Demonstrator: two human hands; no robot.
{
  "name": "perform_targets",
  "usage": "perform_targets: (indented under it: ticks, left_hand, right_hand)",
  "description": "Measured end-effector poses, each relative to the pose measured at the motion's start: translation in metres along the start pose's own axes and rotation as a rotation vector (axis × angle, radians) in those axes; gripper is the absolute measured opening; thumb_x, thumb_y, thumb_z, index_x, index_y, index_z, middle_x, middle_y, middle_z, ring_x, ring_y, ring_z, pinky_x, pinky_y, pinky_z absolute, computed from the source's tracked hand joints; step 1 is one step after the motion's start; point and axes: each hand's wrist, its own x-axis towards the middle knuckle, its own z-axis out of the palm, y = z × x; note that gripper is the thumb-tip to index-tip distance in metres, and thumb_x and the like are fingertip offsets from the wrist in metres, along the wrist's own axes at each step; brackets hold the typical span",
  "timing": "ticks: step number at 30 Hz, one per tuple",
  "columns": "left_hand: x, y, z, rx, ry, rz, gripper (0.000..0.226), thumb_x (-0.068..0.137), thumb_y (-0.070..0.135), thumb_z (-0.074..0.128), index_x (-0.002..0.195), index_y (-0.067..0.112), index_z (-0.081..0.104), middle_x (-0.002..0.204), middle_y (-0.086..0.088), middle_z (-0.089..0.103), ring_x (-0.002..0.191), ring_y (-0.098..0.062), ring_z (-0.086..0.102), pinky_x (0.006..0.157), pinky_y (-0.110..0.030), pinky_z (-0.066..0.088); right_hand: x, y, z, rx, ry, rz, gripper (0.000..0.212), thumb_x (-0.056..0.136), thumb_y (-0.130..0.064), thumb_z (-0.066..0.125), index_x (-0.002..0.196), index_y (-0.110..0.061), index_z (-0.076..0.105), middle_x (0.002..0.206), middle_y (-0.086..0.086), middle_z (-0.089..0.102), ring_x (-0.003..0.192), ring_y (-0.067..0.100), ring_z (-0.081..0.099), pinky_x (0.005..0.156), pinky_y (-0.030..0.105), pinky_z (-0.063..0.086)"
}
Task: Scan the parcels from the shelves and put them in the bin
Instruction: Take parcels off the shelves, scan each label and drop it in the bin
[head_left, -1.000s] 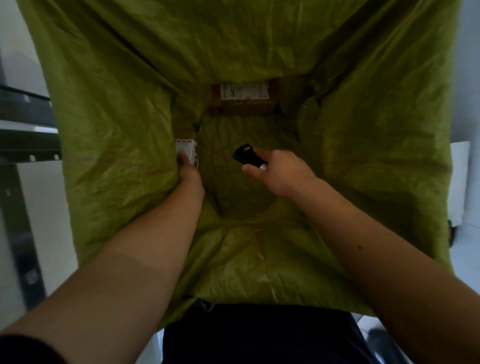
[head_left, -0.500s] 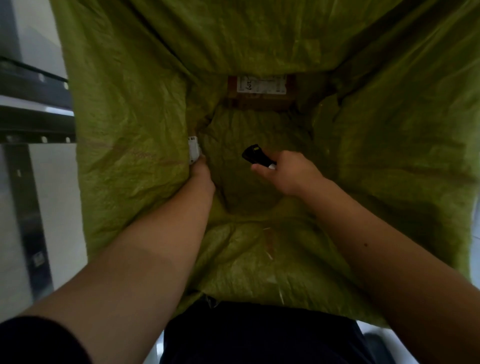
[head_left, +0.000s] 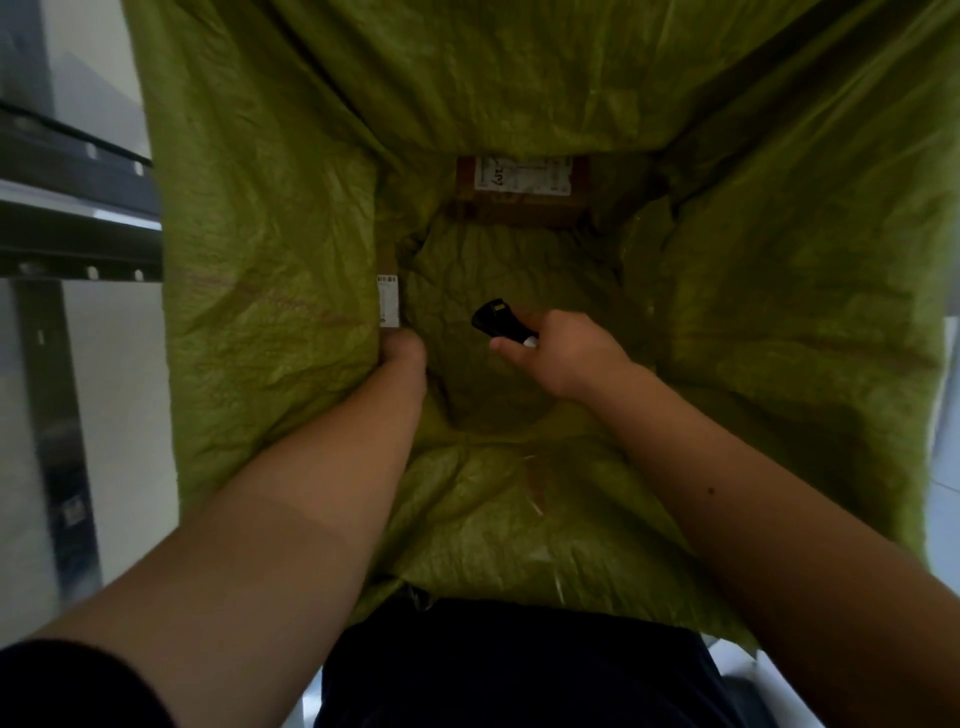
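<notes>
Standing beside the person, I see at the far left a dark metal shelf frame (head_left: 78, 244) with a row of holes along its rail, next to a pale wall. Right of it hangs the big green bag (head_left: 270, 270) that serves as the bin, its crinkled sides open wide and both bare arms reaching down into it. The left hand (head_left: 402, 353) is low against the bag's left wall, holding a small parcel (head_left: 388, 301) by its near end; the parcel stands edge-on against the fabric, its white label with a barcode facing inward. The fingers are hidden behind the hand and parcel, so I cannot tell exactly how they curl, only that the hand has hold of it. Further back, at the bottom of the bag near the far wall, a brown cardboard parcel (head_left: 522, 189) lies with a white label facing up. Nearer and to the right, the right hand (head_left: 563, 348) is curled round a small black scanner (head_left: 496, 319), thumb along its side, its head pointing left toward the held parcel, apart from it. Dark clothing (head_left: 509, 670) shows at the bottom edge
</notes>
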Motion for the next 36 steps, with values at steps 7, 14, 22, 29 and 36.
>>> perform_targets:
  ticks: [7,14,22,29,36]
  left_hand:
    - [-0.046,-0.013,-0.015,-0.065,-0.132,0.184,0.059,0.109,0.007,0.044,0.164,0.011,0.022,0.166,-0.014,0.033,0.151,-0.031,0.035,0.119,-0.031,0.028]
    - [-0.053,-0.045,-0.024,0.348,-0.16,0.468,0.088,0.099,0.027,0.065,0.167,0.033,0.011,0.173,-0.007,0.012,0.156,-0.033,0.024,0.128,-0.04,0.022]
    - [-0.109,-0.047,-0.044,0.637,-0.107,0.697,0.081,0.101,0.047,0.06,0.167,0.032,0.014,0.175,-0.008,0.003,0.159,-0.037,0.014,0.126,-0.051,0.027]
    - [-0.153,-0.045,-0.071,0.816,0.097,0.931,0.078,0.102,0.062,0.047,0.166,0.032,0.014,0.174,-0.01,0.006,0.159,-0.033,0.012,0.126,-0.053,0.023]
    - [-0.215,-0.05,-0.117,0.768,0.312,1.034,0.076,0.101,0.07,0.038,0.165,0.035,0.019,0.174,-0.01,0.012,0.161,-0.03,0.005,0.129,-0.052,0.011]
  right_hand:
    - [-0.01,0.008,-0.002,-0.086,0.02,0.037,0.075,0.093,-0.073,0.052,0.155,-0.031,0.044,0.125,0.005,0.066,0.106,0.025,0.065,0.086,0.043,0.059]
    - [-0.034,0.019,-0.007,-0.122,0.073,0.041,0.073,0.092,-0.071,0.055,0.154,-0.033,0.043,0.129,0.007,0.064,0.112,0.03,0.063,0.091,0.046,0.057]
    - [-0.074,0.031,-0.016,-0.253,0.179,0.003,0.075,0.096,-0.061,0.056,0.16,-0.041,0.025,0.134,0.018,0.053,0.118,0.039,0.056,0.099,0.053,0.051]
    - [-0.106,0.029,-0.03,-0.253,0.296,-0.098,0.083,0.094,-0.069,0.05,0.162,-0.045,0.01,0.137,0.019,0.052,0.12,0.04,0.055,0.099,0.054,0.051]
    - [-0.137,0.008,-0.055,-0.249,0.4,-0.263,0.082,0.091,-0.079,0.044,0.161,-0.048,0.014,0.138,0.019,0.051,0.119,0.041,0.055,0.1,0.054,0.05]
